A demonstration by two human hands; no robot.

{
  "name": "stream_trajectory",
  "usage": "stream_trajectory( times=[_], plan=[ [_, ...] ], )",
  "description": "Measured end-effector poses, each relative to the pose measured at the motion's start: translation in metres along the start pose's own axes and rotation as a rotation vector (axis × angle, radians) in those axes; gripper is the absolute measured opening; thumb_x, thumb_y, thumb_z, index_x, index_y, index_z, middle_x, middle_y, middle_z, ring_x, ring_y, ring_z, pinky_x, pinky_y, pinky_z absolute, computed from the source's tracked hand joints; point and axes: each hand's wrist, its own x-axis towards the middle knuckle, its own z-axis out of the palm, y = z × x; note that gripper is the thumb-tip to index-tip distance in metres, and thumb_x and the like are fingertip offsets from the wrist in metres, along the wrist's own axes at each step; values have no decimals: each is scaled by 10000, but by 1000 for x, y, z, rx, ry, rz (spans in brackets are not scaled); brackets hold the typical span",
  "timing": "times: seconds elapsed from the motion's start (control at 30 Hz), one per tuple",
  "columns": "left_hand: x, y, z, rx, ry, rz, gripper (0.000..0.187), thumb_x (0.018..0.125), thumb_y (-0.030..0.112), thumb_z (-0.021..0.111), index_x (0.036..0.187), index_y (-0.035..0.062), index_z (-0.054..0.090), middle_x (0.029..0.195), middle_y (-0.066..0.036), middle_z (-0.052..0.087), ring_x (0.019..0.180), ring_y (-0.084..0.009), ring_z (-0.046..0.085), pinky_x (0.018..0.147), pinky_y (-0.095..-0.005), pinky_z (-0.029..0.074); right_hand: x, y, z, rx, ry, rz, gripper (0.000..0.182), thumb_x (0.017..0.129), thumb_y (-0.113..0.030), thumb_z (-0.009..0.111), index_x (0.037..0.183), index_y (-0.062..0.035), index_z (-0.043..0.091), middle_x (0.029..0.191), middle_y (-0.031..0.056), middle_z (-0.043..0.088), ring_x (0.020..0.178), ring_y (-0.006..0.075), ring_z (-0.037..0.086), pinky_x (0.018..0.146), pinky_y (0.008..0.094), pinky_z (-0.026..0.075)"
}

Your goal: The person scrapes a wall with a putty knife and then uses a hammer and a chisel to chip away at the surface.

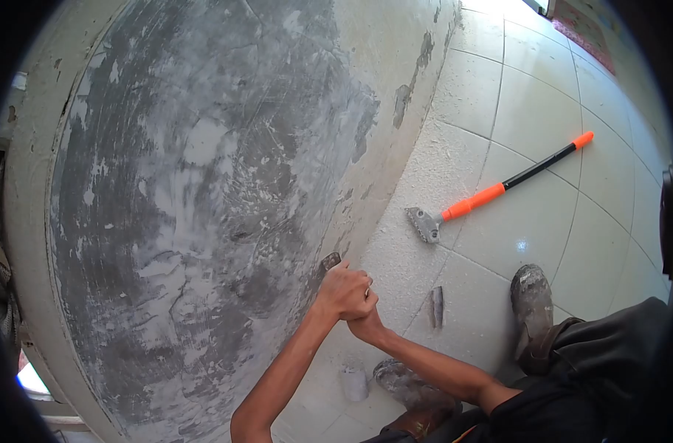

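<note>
A small dark tool that looks like a scraper presses against the lower edge of the wall. Only its blocky head shows, and the handle is hidden inside my fists. My left hand is closed around it just behind the head. Close below, my right hand is also closed, touching the left one at what seems to be the handle's rear end. Grey patches and scratch marks cover the wall, with cream paint along its right side.
A long-handled scraper with orange and black grips lies on the tiled floor. White flakes line the wall's foot. Two loose metal blades and a pale cylinder lie near my dusty boots.
</note>
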Motion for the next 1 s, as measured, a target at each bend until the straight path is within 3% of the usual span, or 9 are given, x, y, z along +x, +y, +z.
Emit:
stream_trajectory(
  times=[0.1,0.2,0.3,0.37,0.5,0.8,0.87,0.93,1.0],
  plan=[
    [8,-2,-7,19,-35,21,288,673,295,555,600,38,661,636,-166,634,625,-359,616,727,-427,471,7,-1,-2,1,-25,22,330,845,32,592,1167,11,523,1183,120,566,1126,225,546,940,388,460],
    [42,-13,-27,115,-110,37,300,651,304,563,588,29,666,624,-185,632,611,-376,612,725,-431,488,32,12,2,-222,164,-167,289,889,-3,570,1173,18,520,1166,127,573,1111,237,552,926,396,465],
    [98,-12,-53,180,2,75,310,638,311,564,572,28,670,608,-208,622,589,-388,607,710,-429,486,94,-48,-45,-175,63,46,280,902,-1,553,1178,22,516,1173,132,554,1125,251,538,936,394,458],
    [115,-6,-61,107,118,99,322,636,325,565,558,30,667,597,-219,614,579,-395,606,702,-423,483,94,-55,-59,-185,77,-49,284,900,5,551,1182,24,514,1173,132,553,1125,253,539,937,394,459],
    [85,-3,-36,96,72,22,320,655,328,558,581,40,676,626,-209,628,588,-379,608,714,-427,474,63,-33,-40,-157,207,-175,315,879,34,554,1191,26,513,1145,135,579,1093,255,566,924,398,469],
    [10,0,-16,-20,-44,-35,312,657,318,560,572,29,643,618,-165,631,597,-359,612,707,-416,472,9,-25,-3,46,3,44,321,834,38,583,1155,35,564,1165,159,610,1129,272,588,929,395,485],
    [23,-11,-19,60,-26,37,309,649,315,562,575,30,656,599,-175,621,573,-364,599,695,-415,481,26,-7,2,-197,83,-250,355,846,28,595,1190,34,507,1227,152,554,1175,248,529,927,384,470],
    [72,-18,-52,213,-60,90,312,643,316,564,591,33,683,591,-197,615,570,-377,605,695,-417,494,70,9,-5,-362,177,-271,318,870,11,595,1177,34,513,1203,151,550,1148,238,529,922,382,468],
    [111,-9,-74,141,50,47,321,644,321,565,610,34,705,599,-219,614,583,-387,621,707,-420,501,95,-54,-44,-218,99,-1,259,920,-35,570,1169,20,524,1152,144,559,1098,226,547,916,389,465]
  ],
)
